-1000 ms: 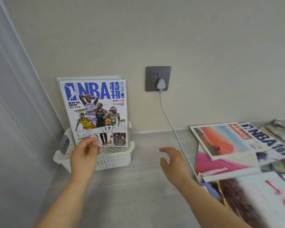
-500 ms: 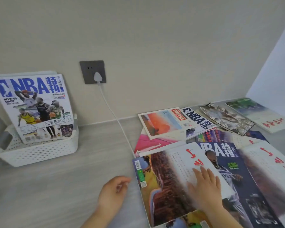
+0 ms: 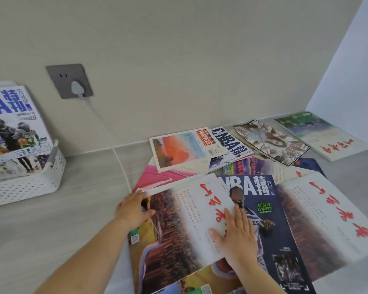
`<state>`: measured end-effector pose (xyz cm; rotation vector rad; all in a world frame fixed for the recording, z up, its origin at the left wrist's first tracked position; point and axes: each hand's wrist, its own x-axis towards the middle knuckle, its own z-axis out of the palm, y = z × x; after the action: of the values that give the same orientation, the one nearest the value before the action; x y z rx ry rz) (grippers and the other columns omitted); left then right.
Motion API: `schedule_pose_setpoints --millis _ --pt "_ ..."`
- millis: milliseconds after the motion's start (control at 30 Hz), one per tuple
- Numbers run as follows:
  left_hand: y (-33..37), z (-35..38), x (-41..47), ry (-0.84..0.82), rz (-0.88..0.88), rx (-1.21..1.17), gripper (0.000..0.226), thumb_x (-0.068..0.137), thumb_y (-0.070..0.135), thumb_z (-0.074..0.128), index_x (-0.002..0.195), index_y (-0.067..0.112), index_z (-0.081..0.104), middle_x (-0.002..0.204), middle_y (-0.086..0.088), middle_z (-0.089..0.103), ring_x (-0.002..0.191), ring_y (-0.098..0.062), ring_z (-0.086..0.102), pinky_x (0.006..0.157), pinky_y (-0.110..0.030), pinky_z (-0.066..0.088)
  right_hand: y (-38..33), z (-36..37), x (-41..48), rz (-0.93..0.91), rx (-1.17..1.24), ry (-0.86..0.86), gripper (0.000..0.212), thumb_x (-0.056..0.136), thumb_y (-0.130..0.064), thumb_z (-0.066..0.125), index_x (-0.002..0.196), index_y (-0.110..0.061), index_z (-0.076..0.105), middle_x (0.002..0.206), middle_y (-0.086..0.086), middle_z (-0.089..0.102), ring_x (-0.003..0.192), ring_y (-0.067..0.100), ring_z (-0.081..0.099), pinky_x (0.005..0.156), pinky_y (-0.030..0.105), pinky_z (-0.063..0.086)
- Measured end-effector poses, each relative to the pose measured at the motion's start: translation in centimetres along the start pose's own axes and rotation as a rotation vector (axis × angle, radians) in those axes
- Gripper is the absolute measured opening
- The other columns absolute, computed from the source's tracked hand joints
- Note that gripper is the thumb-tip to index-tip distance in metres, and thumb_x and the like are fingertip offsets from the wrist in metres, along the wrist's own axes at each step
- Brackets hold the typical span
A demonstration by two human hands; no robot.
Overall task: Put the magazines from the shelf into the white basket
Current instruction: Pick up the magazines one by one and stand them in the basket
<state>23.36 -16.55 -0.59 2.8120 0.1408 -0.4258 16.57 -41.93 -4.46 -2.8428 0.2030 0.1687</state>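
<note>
A grey wall socket (image 3: 69, 81) sat on the beige wall (image 3: 200, 60), up and well to the left of the left hand (image 3: 133, 209). A white plug (image 3: 78, 88) was pushed into its lower part. From the plug a white cable (image 3: 113, 147) ran down the wall and forward toward that hand, passing out of sight just beyond its fingertips. A pale side panel (image 3: 348, 71) stood well beyond the right hand (image 3: 237, 238), off to its right.
</note>
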Motion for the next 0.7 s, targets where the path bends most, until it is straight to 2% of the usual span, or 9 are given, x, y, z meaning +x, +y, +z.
schedule_pose_setpoints --millis 67,133,200,300,367,467,567,633,700 --pt "0.4 0.1 -0.3 0.023 -0.021 0.042 0.067 0.083 0.045 0.053 0.139 0.021 0.024 0.151 -0.002 0.026 0.137 -0.023 0.025 0.110 -0.035 0.028 -0.1 -0.3 0.3 -0.031 -0.006 0.014 0.091 0.069 -0.078 -0.004 0.143 -0.024 -0.003 0.155 0.004 -0.011 0.143 0.022 -0.011 0.115 0.035 -0.010" --pt "0.7 0.3 -0.7 0.046 -0.057 0.098 0.065 0.083 0.045 0.053 0.137 0.021 0.027 0.147 -0.004 0.033 0.132 -0.026 0.033 0.105 -0.035 0.033 -0.1 -0.6 0.6 -0.057 -0.016 -0.010 0.123 0.037 -0.078 -0.036 0.143 -0.025 -0.002 0.155 0.004 -0.010 0.143 0.022 -0.010 0.115 0.035 -0.009" --pt "0.9 0.0 -1.0 0.048 -0.093 0.145 0.065 0.081 0.049 0.054 0.135 0.022 0.029 0.143 -0.004 0.038 0.128 -0.026 0.038 0.100 -0.035 0.035 0.1 -0.8 0.9 -0.066 -0.024 -0.025 0.132 0.028 -0.077 -0.040 0.143 -0.026 0.001 0.156 0.003 -0.008 0.143 0.021 -0.008 0.116 0.036 -0.007" --pt "1.0 -0.6 -1.1 0.083 -0.085 0.211 0.059 0.080 0.049 0.055 0.129 0.023 0.037 0.137 -0.004 0.044 0.124 -0.024 0.042 0.096 -0.032 0.038 0.4 -1.0 1.2 -0.077 0.014 -0.046 0.089 0.070 -0.079 0.002 0.142 -0.027 0.005 0.156 0.000 -0.006 0.143 0.019 -0.006 0.116 0.036 -0.005" --pt "1.2 -0.7 -1.2 0.112 -0.059 0.129 0.043 0.085 0.041 0.051 0.123 0.022 0.046 0.135 -0.005 0.046 0.121 -0.023 0.046 0.090 -0.028 0.040 0.4 -1.1 1.3 -0.067 0.053 -0.045 0.076 0.081 -0.065 0.034 0.142 -0.028 0.008 0.156 -0.003 -0.003 0.143 0.017 -0.003 0.116 0.034 -0.004" --pt "1.3 -1.0 -2.3 0.184 -0.036 -0.051 0.009 0.089 0.032 0.047 0.090 0.033 0.056 0.121 -0.007 0.059 0.108 -0.023 0.055 0.071 -0.023 0.036 0.0 -1.3 1.5 -0.068 0.117 -0.003 0.070 0.083 -0.053 0.045 0.140 -0.028 0.014 0.155 -0.005 0.006 0.142 0.017 0.004 0.116 0.033 0.002" --pt "0.4 -1.7 -3.9 0.287 -0.030 -0.299 0.018 0.086 0.023 0.055 0.101 0.022 0.066 0.108 -0.009 0.069 0.103 -0.025 0.060 0.075 -0.024 0.040 -0.9 -2.2 1.9 -0.033 0.330 0.122 0.053 0.085 -0.029 0.053 0.134 -0.021 0.034 0.147 0.007 0.031 0.133 0.025 0.030 0.110 0.037 0.026" --pt "-0.4 -2.7 -5.0 0.297 0.049 -0.602 0.014 0.083 0.009 0.059 0.083 0.016 0.070 0.079 -0.012 0.072 0.083 -0.015 0.064 0.074 -0.027 0.045 -1.4 -3.1 2.6 0.063 0.614 0.268 0.049 0.082 -0.012 0.058 0.129 -0.012 0.043 0.134 0.014 0.045 0.121 0.030 0.043 0.099 0.039 0.038" --pt "-1.1 -4.0 -6.3 0.317 0.123 -0.810 0.035 0.082 -0.005 0.055 0.059 0.021 0.062 0.044 0.008 0.059 0.054 0.006 0.051 0.057 -0.014 0.043 -2.4 -4.4 3.2 0.195 0.940 0.273 0.055 0.082 -0.007 0.060 0.132 -0.010 0.038 0.133 0.014 0.046 0.118 0.027 0.046 0.093 0.035 0.041"
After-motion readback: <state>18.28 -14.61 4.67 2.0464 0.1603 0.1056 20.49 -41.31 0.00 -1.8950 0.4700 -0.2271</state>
